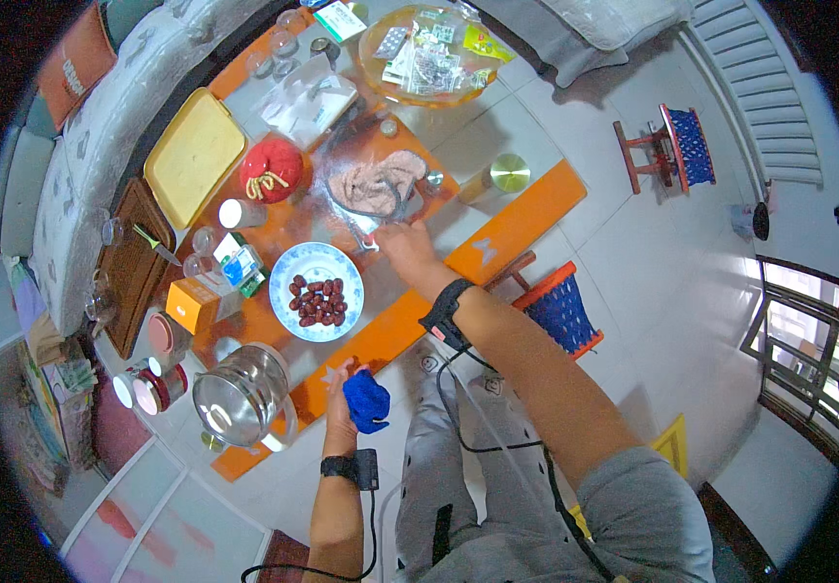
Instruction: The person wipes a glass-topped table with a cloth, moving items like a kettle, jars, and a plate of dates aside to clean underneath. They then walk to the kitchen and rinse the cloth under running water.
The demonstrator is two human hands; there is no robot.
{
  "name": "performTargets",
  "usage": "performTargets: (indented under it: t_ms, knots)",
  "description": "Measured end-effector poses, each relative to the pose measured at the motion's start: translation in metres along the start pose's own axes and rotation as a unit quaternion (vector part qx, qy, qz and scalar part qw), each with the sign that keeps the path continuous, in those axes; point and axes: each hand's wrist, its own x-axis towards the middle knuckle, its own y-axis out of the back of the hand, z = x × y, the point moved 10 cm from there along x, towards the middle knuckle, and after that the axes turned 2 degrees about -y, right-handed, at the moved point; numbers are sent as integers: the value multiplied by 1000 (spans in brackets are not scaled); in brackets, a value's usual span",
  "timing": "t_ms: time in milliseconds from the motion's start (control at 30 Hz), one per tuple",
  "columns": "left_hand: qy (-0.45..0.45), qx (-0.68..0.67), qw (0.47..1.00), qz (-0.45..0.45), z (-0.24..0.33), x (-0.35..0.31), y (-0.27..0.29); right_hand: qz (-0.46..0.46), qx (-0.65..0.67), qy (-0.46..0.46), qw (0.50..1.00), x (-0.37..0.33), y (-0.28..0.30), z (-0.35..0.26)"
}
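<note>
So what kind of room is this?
Probably a living room in someone's home: there's a long sofa with a patterned cover, a low orange table, and a small stool with a blue seat.

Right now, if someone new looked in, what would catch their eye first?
Probably the blue-and-white bowl of dark red dates, on the orange table left of the picture's centre. Next, the blue cloth in the left hand, by the table's near edge, then the round red bundle with yellow cord beyond the bowl.
</note>
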Motion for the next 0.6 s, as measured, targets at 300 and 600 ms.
performTargets:
  t_ms: [300, 600]
  knots:
    - [50, -51, 997, -1, -43, -20, 4, -50, -65, -47, 996, -28, -25, 9]
    - [-34, -63, 994, -84, -61, -51, -68, 24, 486, -214, 847, -168, 62, 178]
